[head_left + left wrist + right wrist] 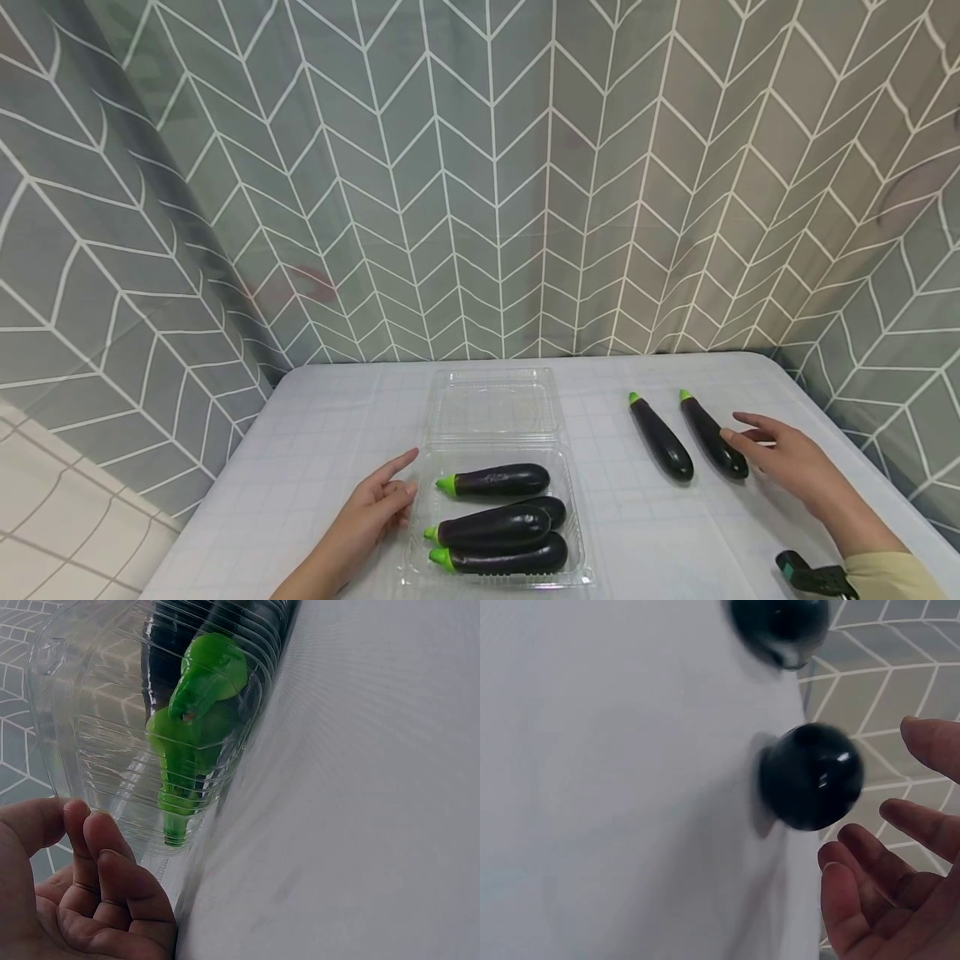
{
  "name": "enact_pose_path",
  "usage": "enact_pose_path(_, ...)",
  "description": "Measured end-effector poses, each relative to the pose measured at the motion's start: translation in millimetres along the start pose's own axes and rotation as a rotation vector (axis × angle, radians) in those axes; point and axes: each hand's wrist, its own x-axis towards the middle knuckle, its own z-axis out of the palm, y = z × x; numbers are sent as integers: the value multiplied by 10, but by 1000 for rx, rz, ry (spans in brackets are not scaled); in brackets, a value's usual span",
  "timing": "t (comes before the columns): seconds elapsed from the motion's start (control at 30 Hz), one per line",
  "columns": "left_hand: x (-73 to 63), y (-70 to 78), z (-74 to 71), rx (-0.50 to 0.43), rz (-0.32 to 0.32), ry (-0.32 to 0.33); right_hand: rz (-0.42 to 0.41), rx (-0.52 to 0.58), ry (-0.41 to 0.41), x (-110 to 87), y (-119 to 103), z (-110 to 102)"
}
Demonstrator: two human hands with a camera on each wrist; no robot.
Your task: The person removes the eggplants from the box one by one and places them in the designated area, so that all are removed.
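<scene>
A clear plastic clamshell container lies with its lid folded back. Several dark eggplants with green stem ends are in it, one partly on top of another. At the container's left rim, my left hand has its thumb and a finger at the edge, seen closely in the left wrist view. My right hand is beside the rightmost eggplant, fingers spread and slightly bent. A gap shows between them in the right wrist view. Another eggplant lies just left of that one.
A white cloth with a faint grid covers the table. Grey curtains with white zigzag lines hang behind and at both sides. A black device is at my right wrist, near the sleeve.
</scene>
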Motion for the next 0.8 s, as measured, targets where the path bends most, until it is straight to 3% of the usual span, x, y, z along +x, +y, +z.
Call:
enact_pose_path(0.3,2,-5,0,-6,0,-1,-85,5,40,-76,-157,-76)
enact_pose_path(0.47,-3,-3,4,-7,-1,-1,-106,11,35,-131,-332,-87)
enact_pose_path(0.8,4,-9,-4,-6,-2,-1,-228,48,27,-255,-692,-44)
